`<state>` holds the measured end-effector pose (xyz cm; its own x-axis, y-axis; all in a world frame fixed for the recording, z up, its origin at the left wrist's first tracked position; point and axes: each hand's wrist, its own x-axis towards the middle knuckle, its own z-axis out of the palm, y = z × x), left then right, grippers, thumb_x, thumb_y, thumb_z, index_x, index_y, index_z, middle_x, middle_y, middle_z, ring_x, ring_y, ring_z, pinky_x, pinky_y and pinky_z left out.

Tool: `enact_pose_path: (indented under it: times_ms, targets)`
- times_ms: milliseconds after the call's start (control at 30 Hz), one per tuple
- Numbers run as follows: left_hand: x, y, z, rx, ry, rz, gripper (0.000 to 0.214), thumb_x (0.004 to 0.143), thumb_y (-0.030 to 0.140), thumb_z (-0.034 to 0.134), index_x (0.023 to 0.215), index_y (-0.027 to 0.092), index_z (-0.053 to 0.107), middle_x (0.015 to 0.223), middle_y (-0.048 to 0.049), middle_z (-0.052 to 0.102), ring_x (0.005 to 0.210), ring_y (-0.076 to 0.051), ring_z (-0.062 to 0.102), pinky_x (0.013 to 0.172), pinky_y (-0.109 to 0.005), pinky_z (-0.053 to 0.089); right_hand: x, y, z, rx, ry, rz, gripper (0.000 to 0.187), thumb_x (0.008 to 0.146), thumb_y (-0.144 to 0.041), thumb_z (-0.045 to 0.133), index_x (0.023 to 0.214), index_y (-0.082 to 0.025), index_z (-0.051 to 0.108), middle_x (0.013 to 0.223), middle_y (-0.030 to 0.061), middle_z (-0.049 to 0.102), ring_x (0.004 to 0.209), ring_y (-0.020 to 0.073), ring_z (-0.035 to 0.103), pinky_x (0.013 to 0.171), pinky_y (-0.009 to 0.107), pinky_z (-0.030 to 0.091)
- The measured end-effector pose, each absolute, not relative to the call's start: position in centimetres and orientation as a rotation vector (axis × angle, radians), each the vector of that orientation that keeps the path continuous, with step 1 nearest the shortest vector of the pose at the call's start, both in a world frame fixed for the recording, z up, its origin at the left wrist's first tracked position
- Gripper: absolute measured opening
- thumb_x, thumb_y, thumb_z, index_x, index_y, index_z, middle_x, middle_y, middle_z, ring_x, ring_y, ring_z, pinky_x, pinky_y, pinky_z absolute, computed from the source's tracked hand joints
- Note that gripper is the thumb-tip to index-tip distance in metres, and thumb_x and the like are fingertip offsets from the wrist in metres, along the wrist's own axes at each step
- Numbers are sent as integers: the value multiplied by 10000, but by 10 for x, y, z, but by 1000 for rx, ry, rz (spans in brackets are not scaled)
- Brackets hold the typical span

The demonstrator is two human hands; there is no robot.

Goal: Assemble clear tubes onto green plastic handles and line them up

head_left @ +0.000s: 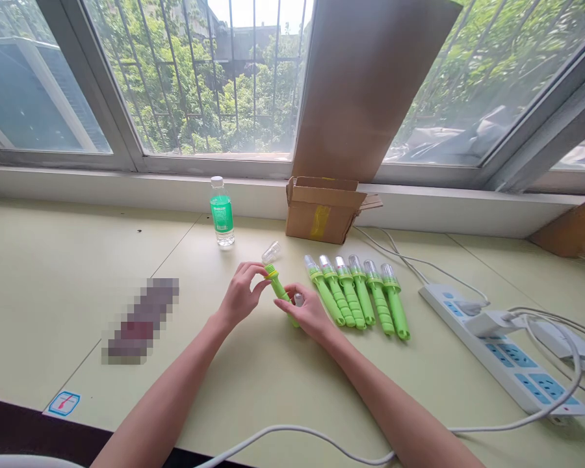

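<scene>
My right hand [309,314] is wrapped round the handle of a green stick-shaped gadget [277,286], holding it tilted over the table. My left hand [241,296] pinches the top end of that same gadget with its fingertips. A small clear cap [272,251] lies on the table just beyond the gadget's tip, apart from it. A small pale piece shows by my right thumb; I cannot make out what it is. Right of my hands lies a row of several matching green gadgets with clear caps [358,296], side by side.
A water bottle with a green label [221,213] stands behind my hands. An open cardboard box [323,209] sits by the window sill. A white power strip [504,351] with plugs and cables lies at right. A white cable [283,431] runs along the near edge.
</scene>
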<state>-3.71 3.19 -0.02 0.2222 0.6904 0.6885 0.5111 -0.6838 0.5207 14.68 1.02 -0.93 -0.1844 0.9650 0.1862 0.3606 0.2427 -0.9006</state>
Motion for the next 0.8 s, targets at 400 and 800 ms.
enact_pose_path:
  times_ms: [400,800]
  targets:
    - [-38,35,-3,2279,1138,1398,109,813,167,587,890,206,521,972,-54,601,974,-199,569,822,-385,497,148,9,-11,-1144,-1777,997,283,813,-443,537,810,-187,658,671,17,599,580,142,513,530,251,390]
    - [-40,34,-1,2260,1109,1367,106,826,185,576,925,210,545,1057,-60,585,1041,-193,549,880,-383,473,150,8,0,-1157,-1794,1046,251,799,-397,555,703,-176,625,635,0,581,565,126,482,528,240,367]
